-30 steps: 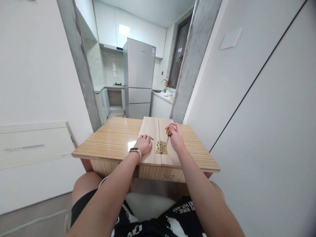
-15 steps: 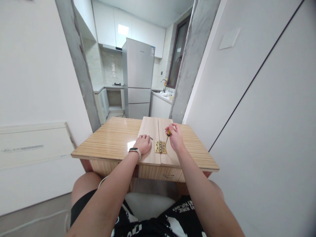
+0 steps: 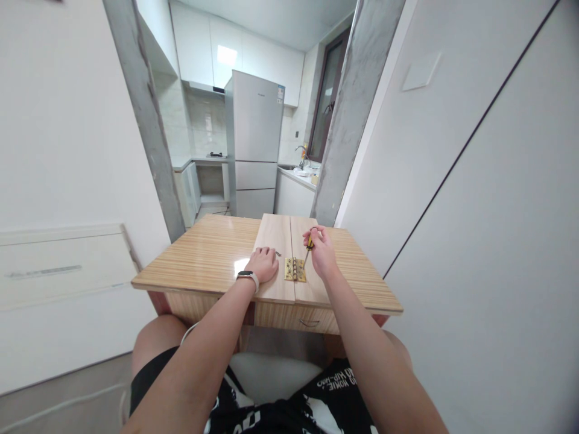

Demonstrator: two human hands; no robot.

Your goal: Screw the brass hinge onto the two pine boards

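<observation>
A brass hinge [image 3: 295, 270] lies opened flat across the seam between two pale wooden boards. My right hand [image 3: 322, 250] is closed around the handle of a yellow and black screwdriver [image 3: 310, 242], whose shaft slants down to the hinge's right leaf. Whether its tip sits in a screw is too small to tell. On the left board [image 3: 275, 232] my left hand [image 3: 263, 264] rests flat, fingers stretched out. A few small screws [image 3: 277, 254] lie just beyond those fingers. The right board [image 3: 307, 292] runs under my right hand.
The boards lie on a striped wooden table [image 3: 190, 259] with a drawer handle [image 3: 309, 322] at its front. Behind stands a grey fridge [image 3: 256, 120], with a sink counter [image 3: 296, 175] beside it. A white wall [image 3: 474, 211] borders the right side.
Hands, screwdriver, hinge and boards keep nearly the same places. The whole view has shifted very slightly.
</observation>
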